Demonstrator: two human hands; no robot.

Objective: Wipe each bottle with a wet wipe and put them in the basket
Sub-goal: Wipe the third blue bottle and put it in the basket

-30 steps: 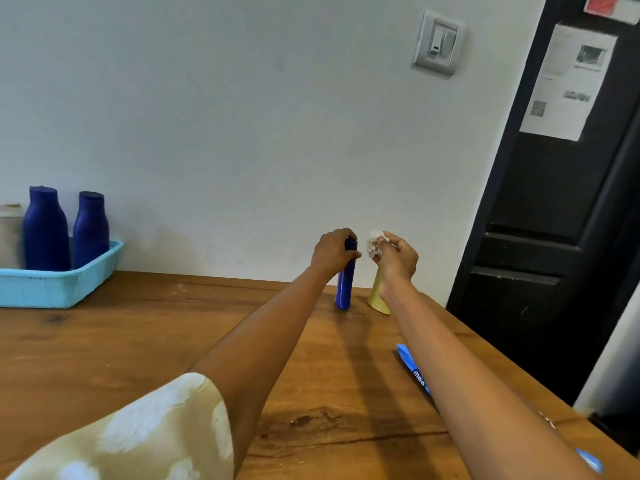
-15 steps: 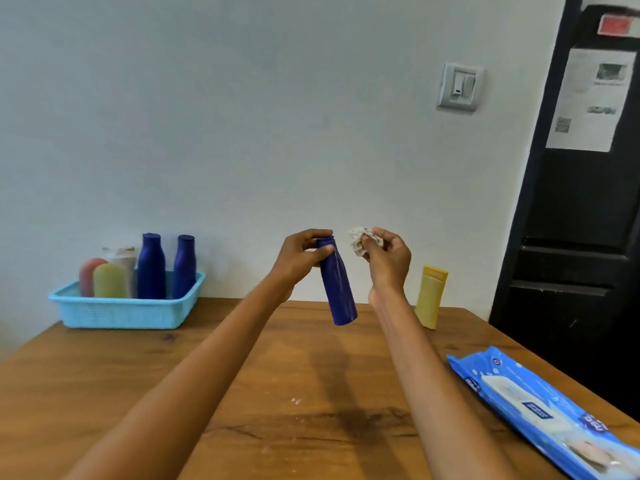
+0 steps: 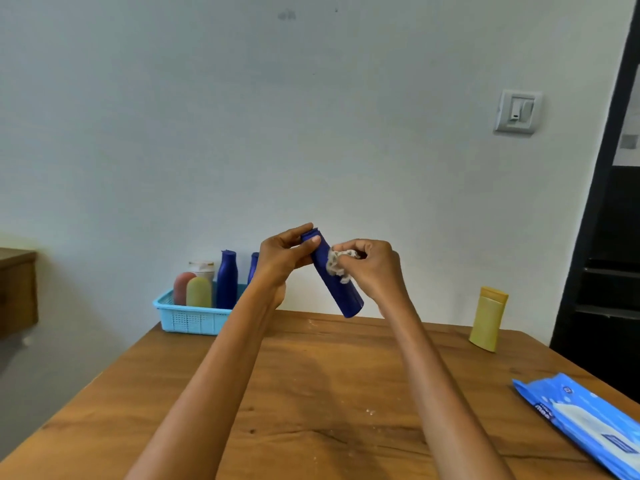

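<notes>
My left hand (image 3: 280, 258) grips the top of a slim dark blue bottle (image 3: 341, 292), which hangs tilted in the air above the wooden table (image 3: 311, 393). A crumpled white wet wipe (image 3: 337, 265) is pinched in my right hand (image 3: 372, 268) and pressed against the bottle's side. At the back left corner stands a light blue basket (image 3: 188, 318) holding several bottles: a red one (image 3: 181, 287), a yellow-green one (image 3: 199, 292), a white one (image 3: 202, 268) and two dark blue ones (image 3: 227, 278). A yellow bottle (image 3: 488, 318) stands alone at the back right.
A blue pack of wet wipes (image 3: 585, 420) lies at the table's right edge. A white wall runs behind the table, with a light switch (image 3: 517, 111) on it. A dark door (image 3: 609, 254) is at the right, brown furniture (image 3: 17, 292) at far left.
My left hand lifted the blue bottle off the table and brought it towards me, tilted. My right hand brought the wipe onto the bottle's side. The view swung left.
</notes>
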